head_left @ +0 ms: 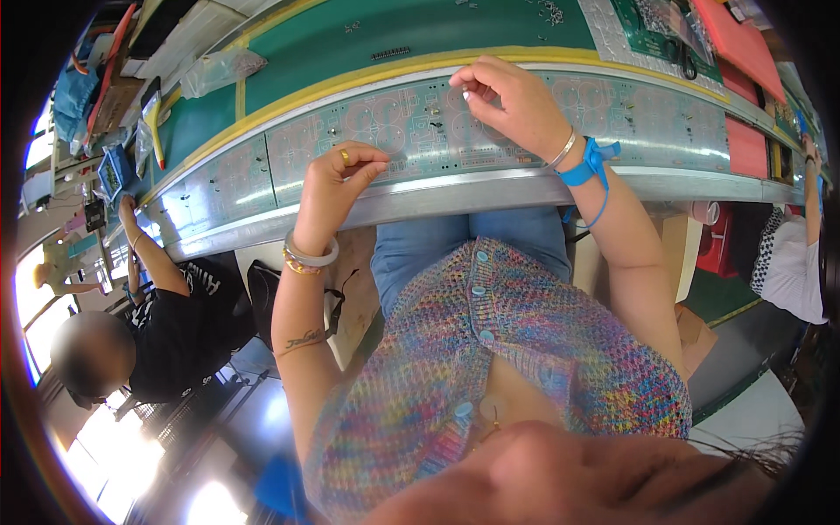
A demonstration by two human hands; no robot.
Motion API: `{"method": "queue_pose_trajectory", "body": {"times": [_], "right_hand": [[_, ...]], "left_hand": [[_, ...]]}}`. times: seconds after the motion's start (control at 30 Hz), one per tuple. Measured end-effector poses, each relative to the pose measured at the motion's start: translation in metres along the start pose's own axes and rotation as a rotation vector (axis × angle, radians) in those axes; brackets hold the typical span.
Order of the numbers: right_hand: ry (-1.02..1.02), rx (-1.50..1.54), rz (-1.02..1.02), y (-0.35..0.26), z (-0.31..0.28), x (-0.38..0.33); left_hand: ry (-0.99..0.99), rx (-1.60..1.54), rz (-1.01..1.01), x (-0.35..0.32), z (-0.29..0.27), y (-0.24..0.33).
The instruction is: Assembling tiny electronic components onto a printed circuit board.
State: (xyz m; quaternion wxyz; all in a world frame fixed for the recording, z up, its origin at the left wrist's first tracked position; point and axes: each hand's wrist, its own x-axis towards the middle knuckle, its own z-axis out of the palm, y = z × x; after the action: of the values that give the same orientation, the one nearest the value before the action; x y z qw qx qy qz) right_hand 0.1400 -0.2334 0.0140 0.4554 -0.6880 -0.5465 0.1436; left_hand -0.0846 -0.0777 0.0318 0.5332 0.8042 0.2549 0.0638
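Both hands are over a row of green printed circuit boards lying in a metal rail track. My left hand hovers above the near edge of one board, thumb and forefinger pinched together. Anything between those fingertips is too small to make out. Farther forward and to the right, my right hand curls over the boards with its fingertips drawn together. Whatever it holds, if anything, cannot be made out. A few small components stand on the boards around both hands. A blue wrist strap circles my right wrist.
Beyond the track runs a green mat with a black component strip and loose small parts. A clear plastic bag and a blue bin are at left. Co-workers sit at left and right.
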Motion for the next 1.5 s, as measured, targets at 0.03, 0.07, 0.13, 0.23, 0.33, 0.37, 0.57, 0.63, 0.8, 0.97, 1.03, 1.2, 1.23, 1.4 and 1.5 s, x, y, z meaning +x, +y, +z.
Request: {"method": "queue_pose_trajectory", "body": {"times": [0.03,0.07,0.13,0.23,0.33,0.37,0.57,0.63,0.8,0.97,1.03,1.2,1.23,1.4,1.5], "right_hand": [[0.004,-0.004,-0.003,0.001,0.0,0.0],[0.003,-0.002,0.002,0.003,0.001,-0.001],[0.016,-0.009,-0.008,0.005,0.002,-0.001],[0.016,-0.024,-0.011,0.006,0.003,-0.002],[0.016,-0.051,-0.009,0.005,0.003,-0.002],[0.017,-0.05,-0.005,0.005,0.003,-0.002],[0.013,-0.074,0.004,0.004,0.003,-0.001],[0.014,-0.071,0.007,0.005,0.004,-0.001],[0.023,-0.081,-0.006,0.007,0.004,0.0],[0.038,-0.107,-0.036,0.007,0.004,0.001],[0.036,-0.105,-0.033,0.007,0.004,0.001],[0.042,-0.093,-0.032,0.007,0.005,0.0],[0.042,-0.092,-0.032,0.007,0.006,0.0],[0.049,-0.104,-0.043,0.008,0.006,0.001],[0.049,-0.089,-0.027,0.006,0.005,0.002]], "left_hand": [[-0.006,-0.002,-0.006,-0.002,0.005,0.003],[0.018,0.038,-0.011,-0.005,0.011,0.009],[0.048,0.108,-0.045,-0.007,0.019,0.014],[0.003,0.135,-0.015,-0.009,0.024,0.016],[0.002,0.142,0.013,-0.009,0.029,0.014],[-0.002,0.143,0.012,-0.01,0.031,0.015],[0.054,0.265,0.176,-0.003,0.045,0.018],[0.079,0.366,0.206,-0.001,0.049,0.016],[0.107,0.417,0.235,0.001,0.052,0.013],[0.106,0.48,0.25,0.001,0.052,0.016],[0.12,0.521,0.281,0.001,0.051,0.016],[0.096,0.54,0.285,0.001,0.05,0.016],[0.089,0.54,0.289,0.001,0.05,0.016],[0.073,0.582,0.344,0.003,0.051,0.016],[0.05,0.624,0.384,0.004,0.051,0.018]]}}
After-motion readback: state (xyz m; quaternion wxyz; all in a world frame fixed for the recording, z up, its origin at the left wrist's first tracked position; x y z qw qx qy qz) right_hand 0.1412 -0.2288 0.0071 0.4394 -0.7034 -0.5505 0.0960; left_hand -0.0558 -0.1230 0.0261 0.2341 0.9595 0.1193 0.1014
